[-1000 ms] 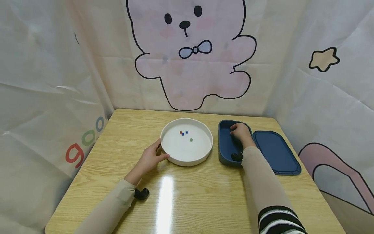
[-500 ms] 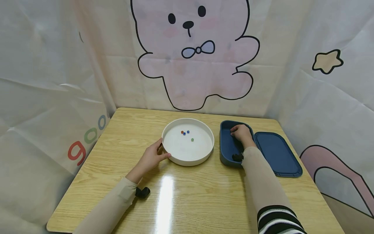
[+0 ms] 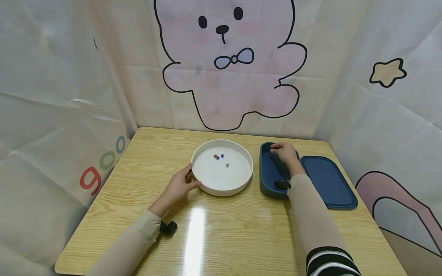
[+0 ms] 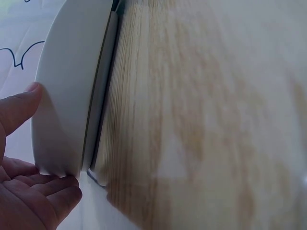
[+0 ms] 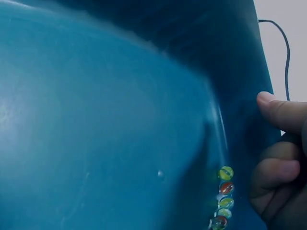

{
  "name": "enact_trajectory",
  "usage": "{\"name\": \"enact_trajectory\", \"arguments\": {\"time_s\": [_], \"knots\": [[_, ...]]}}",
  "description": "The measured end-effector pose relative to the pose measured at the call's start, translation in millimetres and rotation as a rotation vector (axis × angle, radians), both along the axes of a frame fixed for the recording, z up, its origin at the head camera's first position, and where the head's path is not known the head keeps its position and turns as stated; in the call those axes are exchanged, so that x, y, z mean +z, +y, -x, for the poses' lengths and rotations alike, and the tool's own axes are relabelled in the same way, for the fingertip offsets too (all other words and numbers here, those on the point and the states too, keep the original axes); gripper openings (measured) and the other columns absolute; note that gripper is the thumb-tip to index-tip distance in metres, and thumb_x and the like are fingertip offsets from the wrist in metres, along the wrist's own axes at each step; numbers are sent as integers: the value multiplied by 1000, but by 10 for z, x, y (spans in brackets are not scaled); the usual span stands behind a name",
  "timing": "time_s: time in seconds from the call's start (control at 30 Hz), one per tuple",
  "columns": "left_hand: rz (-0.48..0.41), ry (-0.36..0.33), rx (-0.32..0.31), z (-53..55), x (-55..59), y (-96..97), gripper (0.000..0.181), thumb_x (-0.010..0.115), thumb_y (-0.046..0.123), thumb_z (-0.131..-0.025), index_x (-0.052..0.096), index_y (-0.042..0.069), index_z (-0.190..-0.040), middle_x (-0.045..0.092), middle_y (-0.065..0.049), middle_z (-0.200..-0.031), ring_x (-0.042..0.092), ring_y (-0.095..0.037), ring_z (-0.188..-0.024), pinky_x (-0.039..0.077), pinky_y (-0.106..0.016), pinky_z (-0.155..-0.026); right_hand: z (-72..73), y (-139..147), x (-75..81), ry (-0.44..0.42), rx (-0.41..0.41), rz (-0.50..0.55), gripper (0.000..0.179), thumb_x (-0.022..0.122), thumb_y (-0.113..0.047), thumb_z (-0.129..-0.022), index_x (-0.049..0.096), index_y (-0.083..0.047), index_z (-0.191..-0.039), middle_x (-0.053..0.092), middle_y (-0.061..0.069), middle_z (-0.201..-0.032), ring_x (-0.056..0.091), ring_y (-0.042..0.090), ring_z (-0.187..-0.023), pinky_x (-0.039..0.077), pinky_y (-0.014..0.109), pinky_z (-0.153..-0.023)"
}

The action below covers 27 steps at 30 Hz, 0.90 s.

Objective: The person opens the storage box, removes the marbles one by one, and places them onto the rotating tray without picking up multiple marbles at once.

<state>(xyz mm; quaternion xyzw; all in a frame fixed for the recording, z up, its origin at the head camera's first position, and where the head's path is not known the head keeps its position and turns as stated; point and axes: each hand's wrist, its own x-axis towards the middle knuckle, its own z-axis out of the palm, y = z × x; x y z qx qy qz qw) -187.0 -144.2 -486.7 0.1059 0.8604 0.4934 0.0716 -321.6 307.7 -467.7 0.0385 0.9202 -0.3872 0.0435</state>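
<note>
Glassy marbles (image 3: 227,165) in a smooth, round white dish (image 3: 221,181) on wood-grained bench (image 3: 241,230)

The left hand (image 3: 177,185) grips the dish's wall; right of the dish, the right hand (image 3: 286,154), fingers curled, hangs over a rounded blue box (image 3: 268,172) with swirled marbles (image 5: 226,187) inside, its hold impossible to tell.

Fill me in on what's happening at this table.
A person's left hand holds the side of a white dish in which four marbles lie: one orange-red, two blue, one green. Their right hand is over an open blue box, where a row of marbles lies along one edge. I can't tell whether that hand holds anything. The lid lies to the right of the box.
</note>
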Motion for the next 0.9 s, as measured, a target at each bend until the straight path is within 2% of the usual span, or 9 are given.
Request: {"name": "enact_trajectory", "arguments": {"time_s": [0.23, 0.4, 0.5, 0.57, 0.63, 0.7, 0.9], "knots": [[10, 0, -2, -3, 18, 0, 94, 80, 30, -92, 23, 3, -163, 30, -17, -166, 34, -35, -150, 36, -51, -120, -8, -41, 69, 37, 4, 39, 29, 65, -22, -103, 70, -8, -127, 62, 17, -138, 55, 36, -118, 47, 48, -94], [10, -9, 3, -15, 51, 8, 95, 80, 29, -91, 23, 2, -162, 30, -17, -165, 34, -35, -150, 36, -50, -120, 5, -78, 136, 56, 7, 69, 32, 67, -25, -102, 70, -8, -129, 62, 14, -134, 54, 30, -115, 46, 46, -95], [9, -8, 3, -18, 44, 9, 96, 80, 29, -91, 23, 1, -162, 30, -17, -165, 34, -35, -150, 36, -50, -120, 12, -99, 186, 73, -8, 99, 34, 70, -26, -100, 71, -10, -129, 64, 9, -101, 58, 24, -89, 50, 41, -76], [11, -1, 0, -20, 33, 10, 96, 80, 30, -91, 22, 0, -162, 30, -18, -165, 33, -36, -150, 36, -51, -120, 9, -115, 227, 86, -5, 122, 35, 71, -26, -99, 71, -9, -129, 55, 1, -77, 51, 19, -66, 45, 36, -58], [9, 3, 1, -19, 22, 11, 96, 80, 30, -91, 22, 0, -162, 30, -18, -165, 33, -36, -150, 36, -51, -120, -3, -146, 274, 90, -5, 169, 35, 73, -25, -98, 71, -10, -129, 40, -3, -61, 38, 16, -48, 35, 32, -45], [3, 4, 2, -19, 18, 15, 96, 80, 30, -91, 23, 0, -162, 30, -18, -165, 33, -34, -151, 36, -50, -120, -22, -181, 323, 88, 4, 205, 34, 73, -24, -97, 71, -11, -129, 36, -6, -56, 34, 12, -41, 32, 29, -39], [1, 3, 5, -10, 10, 21, 96, 80, 30, -91, 23, 2, -162, 31, -17, -165, 33, -33, -151, 36, -49, -120, -58, -291, 434, 66, 12, 271, 36, 75, -27, -96, 72, -14, -129, 32, -7, -56, 32, 11, -39, 31, 27, -38]]}}
